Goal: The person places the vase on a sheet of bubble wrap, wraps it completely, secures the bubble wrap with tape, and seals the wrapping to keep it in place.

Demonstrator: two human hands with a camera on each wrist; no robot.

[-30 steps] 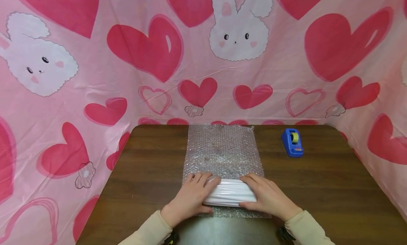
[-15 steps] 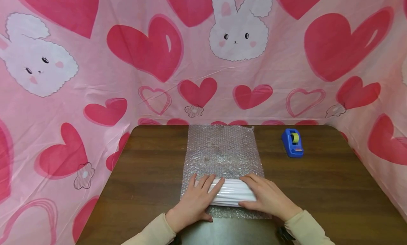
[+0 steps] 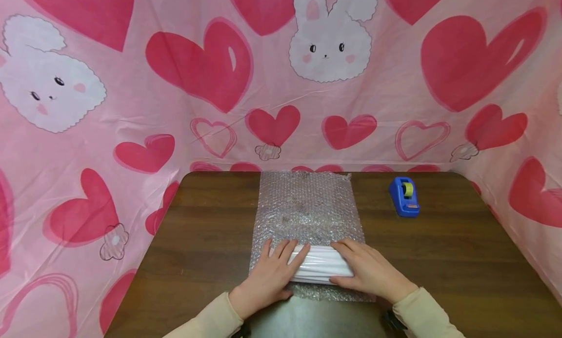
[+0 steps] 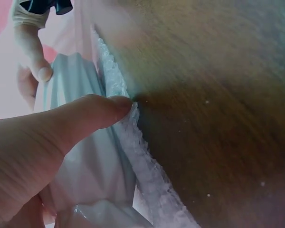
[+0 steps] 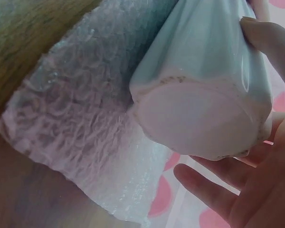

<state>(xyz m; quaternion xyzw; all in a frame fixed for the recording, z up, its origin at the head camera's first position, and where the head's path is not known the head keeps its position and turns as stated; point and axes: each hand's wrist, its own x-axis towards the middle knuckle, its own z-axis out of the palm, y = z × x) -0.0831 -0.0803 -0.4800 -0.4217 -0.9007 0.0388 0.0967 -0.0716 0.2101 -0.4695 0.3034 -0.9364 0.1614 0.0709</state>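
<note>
One white, ribbed vase [image 3: 322, 265] lies on its side across a sheet of bubble wrap [image 3: 307, 206], close to the sheet's near edge, and a hand is at each end of it! At the vase's right end, the right hand [image 3: 373, 269] has a firm hold: thumb on the near side, fingers over the far side, so that grip is curved around the vase. From the right wrist, the vase's flat base [image 5: 199, 118] comes into sight, with dark specks along its wavy rim.

Over to the vase's left end, where the left hand [image 3: 268, 277] lies with its grip wide, fingers splayed over the ribs. Its thumb [image 4: 97, 114] crosses the vase, the tip at the edge of the bubble wrap; whether it presses there, one cannot tell.

Beyond the vase, the bubble wrap runs flat towards the far edge of the brown desk [image 3: 439, 260]. Farther off and to the right of the vase stands a blue tape dispenser [image 3: 404, 201] with a yellowish roll [image 3: 408, 189], well apart from both hands. Behind everything beyond the vase hangs pink cloth [image 3: 351, 96], all hearts and white rabbits.
</note>
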